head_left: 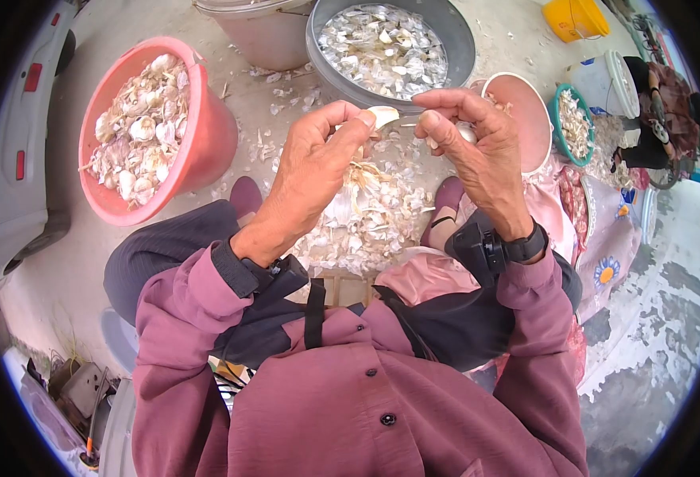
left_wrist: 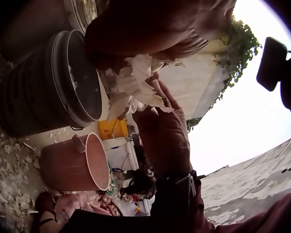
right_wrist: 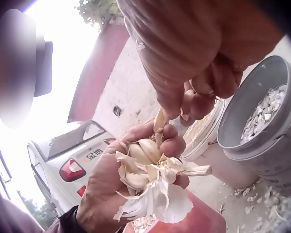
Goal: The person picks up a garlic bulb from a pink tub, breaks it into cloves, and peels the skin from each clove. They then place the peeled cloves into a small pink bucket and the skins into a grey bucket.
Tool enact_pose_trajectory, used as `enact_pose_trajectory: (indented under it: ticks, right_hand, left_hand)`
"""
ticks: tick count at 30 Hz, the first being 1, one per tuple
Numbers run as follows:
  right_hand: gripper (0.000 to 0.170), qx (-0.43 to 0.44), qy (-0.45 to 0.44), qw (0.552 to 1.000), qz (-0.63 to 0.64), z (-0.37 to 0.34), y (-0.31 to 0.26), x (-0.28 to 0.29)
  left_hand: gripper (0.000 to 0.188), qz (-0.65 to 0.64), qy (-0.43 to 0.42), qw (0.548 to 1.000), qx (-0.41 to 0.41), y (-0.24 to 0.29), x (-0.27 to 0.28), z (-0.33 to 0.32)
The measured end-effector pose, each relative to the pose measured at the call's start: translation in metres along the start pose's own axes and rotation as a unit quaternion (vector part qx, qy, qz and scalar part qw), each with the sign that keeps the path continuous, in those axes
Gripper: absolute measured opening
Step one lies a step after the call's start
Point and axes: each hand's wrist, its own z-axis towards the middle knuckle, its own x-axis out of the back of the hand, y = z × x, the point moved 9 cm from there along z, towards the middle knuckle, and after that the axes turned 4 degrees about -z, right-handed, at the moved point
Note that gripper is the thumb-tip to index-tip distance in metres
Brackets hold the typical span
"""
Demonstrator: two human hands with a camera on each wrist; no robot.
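My left hand point(head_left: 314, 163) grips a garlic bulb point(right_wrist: 148, 150), its papery skin peeled open, several cloves bared and a stub of stem sticking out. Only a pale piece of that bulb shows past the thumb in the head view. Facing it, my right hand point(head_left: 481, 147) has its thumb and fingers curled around garlic cloves point(head_left: 467, 132), partly hidden in the palm. In the right wrist view, a single clove point(right_wrist: 159, 121) sits between the fingertips of both hands. Loose white skin point(left_wrist: 138, 85) hangs beneath my left hand in the left wrist view.
A pink tub point(head_left: 219, 131) of garlic bulbs stands at left. Ahead is a grey basin point(head_left: 463, 40) of cloves and skins, beside a pink bucket point(head_left: 525, 119) and a green basket point(head_left: 557, 119). Garlic skins point(head_left: 358, 222) cover the ground between my feet. Another person point(head_left: 676, 111) is at far right.
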Motion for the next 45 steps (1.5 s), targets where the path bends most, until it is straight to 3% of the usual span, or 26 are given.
enact_pose_trajectory:
  ticks: [3, 5, 7, 9, 12, 14, 16, 18, 19, 21, 22, 24, 26, 27, 28, 29, 32, 34, 38, 41, 44, 45]
  right_hand:
    - [0.024, 0.055, 0.084, 0.994, -0.036, 0.006, -0.013, 0.056]
    - [0.025, 0.058, 0.184, 0.975, -0.108, 0.003, -0.017, 0.111]
    - [0.025, 0.077, 0.219, 0.943, -0.237, 0.004, -0.009, 0.154]
    - [0.028, 0.053, 0.199, 0.931, -0.301, 0.001, 0.001, 0.171]
    - [0.029, 0.066, 0.269, 0.898, -0.342, -0.007, -0.007, 0.167]
    - [0.030, 0.055, 0.211, 0.947, -0.236, -0.003, -0.014, 0.121]
    - [0.033, -0.004, 0.032, 0.996, -0.084, 0.003, 0.005, 0.047]
    - [0.035, -0.085, -0.122, 0.989, 0.012, -0.011, 0.015, -0.020]
    - [0.035, -0.033, -0.136, 0.990, -0.009, -0.013, 0.012, -0.037]
    - [0.030, -0.050, -0.093, 0.992, 0.073, -0.014, 0.015, -0.044]
    - [0.030, -0.050, -0.092, 0.992, 0.075, -0.015, 0.018, -0.044]
    - [0.025, -0.138, -0.108, 0.967, 0.183, -0.015, 0.039, -0.054]
    - [0.019, -0.198, -0.071, 0.940, 0.267, -0.011, 0.049, -0.047]
    - [0.019, -0.188, -0.061, 0.924, 0.327, -0.008, 0.047, -0.039]
    - [0.020, -0.180, -0.042, 0.917, 0.354, -0.005, 0.040, -0.028]
    - [0.020, -0.161, -0.026, 0.921, 0.354, 0.000, 0.041, -0.020]
    - [0.019, -0.144, 0.009, 0.946, 0.291, 0.004, 0.035, -0.007]
    - [0.019, -0.042, 0.023, 0.983, 0.175, 0.006, 0.019, 0.000]
    - [0.019, -0.043, -0.017, 0.991, 0.128, -0.004, -0.004, -0.020]
    - [0.019, -0.121, -0.061, 0.979, 0.155, -0.011, 0.006, -0.031]
    - [0.031, -0.133, -0.084, 0.978, 0.135, -0.015, 0.012, -0.035]
    - [0.035, -0.157, -0.085, 0.976, 0.128, -0.017, 0.014, -0.036]
  left_hand:
    - [0.021, 0.008, -0.001, 1.000, 0.020, 0.000, 0.000, -0.001]
    - [0.020, -0.005, 0.000, 1.000, 0.021, 0.001, -0.001, -0.002]
    - [0.020, -0.003, -0.008, 1.000, 0.025, 0.002, -0.003, -0.002]
    - [0.019, -0.006, -0.006, 1.000, 0.021, 0.003, -0.004, -0.003]
    - [0.018, 0.013, 0.003, 0.999, 0.047, -0.002, -0.001, -0.003]
    - [0.018, 0.032, -0.036, 0.999, 0.019, -0.002, -0.008, -0.003]
    - [0.018, 0.052, -0.045, 0.998, 0.011, -0.003, -0.013, -0.003]
    - [0.018, 0.074, -0.059, 0.996, 0.004, -0.007, -0.020, -0.004]
    - [0.018, 0.087, -0.053, 0.995, -0.005, -0.009, -0.019, -0.005]
    - [0.018, 0.101, -0.049, 0.994, -0.012, -0.014, -0.020, -0.004]
    - [0.022, 0.058, -0.029, 0.998, 0.024, -0.023, -0.015, -0.004]
    - [0.025, 0.025, 0.004, 0.998, 0.058, -0.025, -0.004, -0.006]
    - [0.036, -0.046, -0.078, 0.995, 0.036, -0.016, -0.019, -0.006]
    - [0.036, -0.038, -0.068, 0.996, 0.036, -0.014, -0.016, -0.005]
    - [0.040, -0.116, -0.074, 0.990, 0.045, -0.012, -0.016, -0.004]
    - [0.045, -0.194, -0.079, 0.976, 0.052, -0.009, -0.016, -0.004]
    - [0.047, -0.216, -0.084, 0.972, 0.028, 0.003, -0.015, -0.002]
    - [0.043, -0.211, -0.104, 0.972, -0.022, 0.010, -0.012, 0.000]
    - [0.033, -0.240, -0.077, 0.968, -0.003, 0.009, -0.014, -0.002]
    - [0.029, -0.176, -0.059, 0.981, -0.048, 0.016, -0.014, -0.001]
    - [0.031, -0.098, -0.066, 0.989, -0.094, 0.025, -0.020, -0.002]
    - [0.034, -0.015, -0.046, 0.983, -0.178, 0.034, -0.019, -0.004]
